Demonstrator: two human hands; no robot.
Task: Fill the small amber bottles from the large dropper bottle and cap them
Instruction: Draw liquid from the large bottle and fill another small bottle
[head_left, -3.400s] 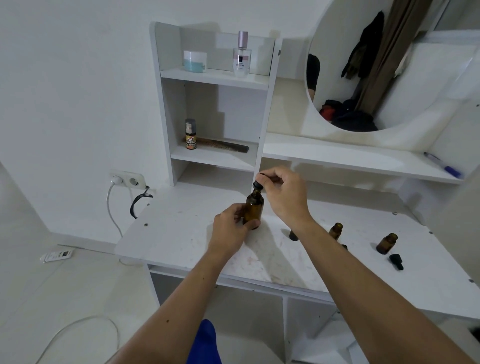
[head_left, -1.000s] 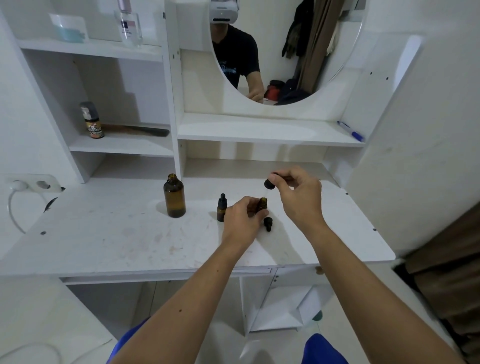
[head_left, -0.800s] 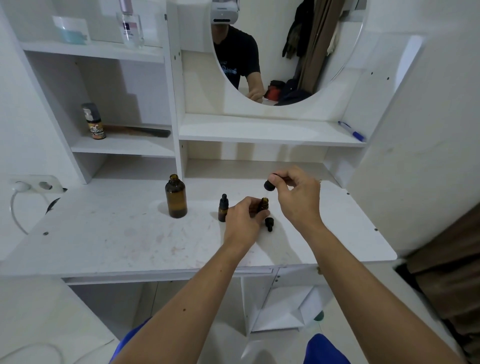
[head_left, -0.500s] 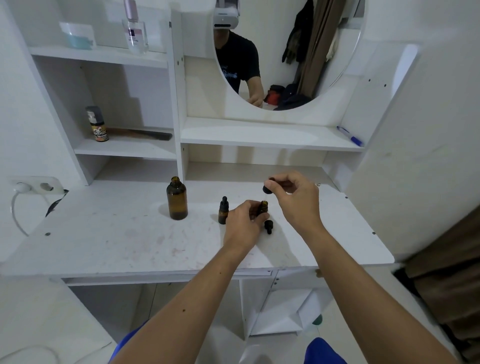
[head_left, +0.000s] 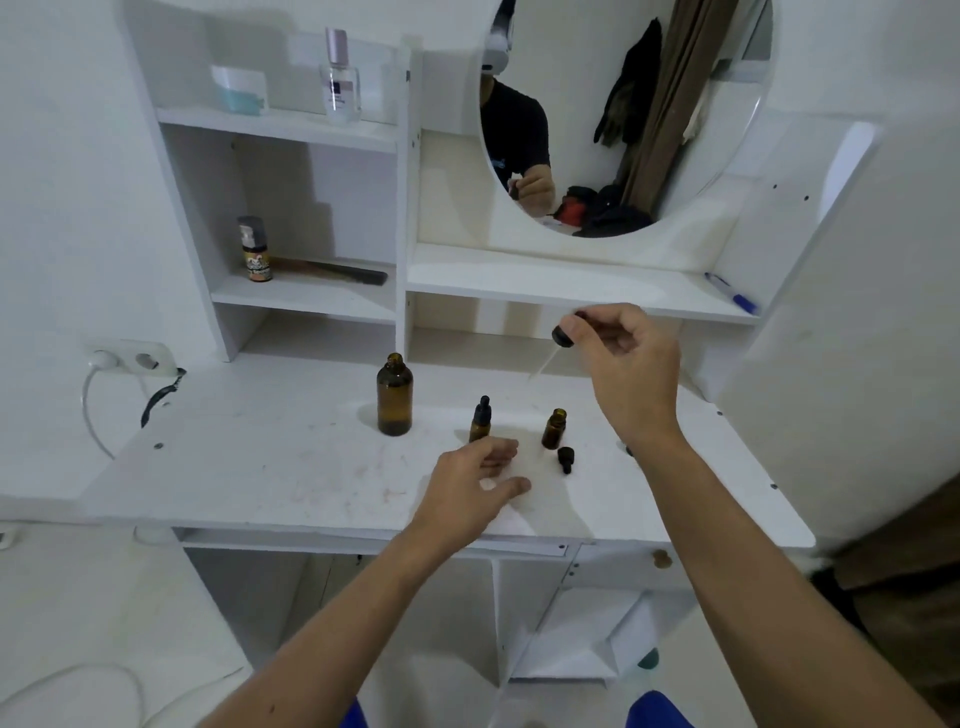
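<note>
The large amber bottle (head_left: 395, 398) stands uncapped on the white desk (head_left: 260, 467). To its right stand two small amber bottles: one capped with a black dropper top (head_left: 480, 420), one uncapped (head_left: 554, 429). A loose small black cap (head_left: 565, 459) lies in front of the uncapped one. My right hand (head_left: 626, 371) is raised above them and pinches the large black dropper (head_left: 562, 336), its clear glass tube slanting down to the left. My left hand (head_left: 475, 486) hovers low over the desk with relaxed fingers, holding nothing, just in front of the capped small bottle.
Shelves rise behind the desk with a small bottle (head_left: 255, 250), a comb (head_left: 332, 270), a jar (head_left: 239, 88) and a perfume bottle (head_left: 340, 78). A round mirror (head_left: 623, 114) hangs above a ledge with a blue pen (head_left: 730, 294). A wall socket and cable (head_left: 132, 358) sit at left.
My left hand has let go of the uncapped small bottle and drawn back toward me. My right hand has lifted the dropper higher and away from that bottle.
</note>
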